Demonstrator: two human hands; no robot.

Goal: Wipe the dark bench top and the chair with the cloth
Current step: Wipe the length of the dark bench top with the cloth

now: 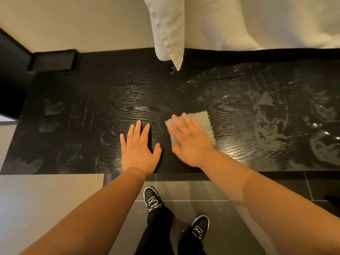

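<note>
Right hand (191,142): spread flat, fingers extended and blurred, pressed palm-down on the cloth (197,124); nothing is pinched. Left hand (139,148): spread flat, fingers slightly fanned, palm laid directly on the bare bench top just beside the cloth.

Bench (73,100): long rectangular slab, black, with a raised open wood grain seen as fine wavy ridges. Glossy wet streaks and swirls are shown across the right half; dull, dry smudges are shown on the left half.

Bedding (257,21): white, soft, finely textured fabric along the far edge of the bench, with a folded corner (171,43) hanging down to a point over the bench top.

Floor (230,192): dark grey square tiles with pale grout lines at right; a smooth light panel at left.

Tray (53,60): small, black, rectangular, shallow-walled, at the far left corner of the bench.

Cloth: pale beige, roughly square, nubby weave, lying flat near the front edge at mid-bench, partly covered by the right hand.

Shoes (153,198): black, white-laced, a pair on the tiles.
</note>
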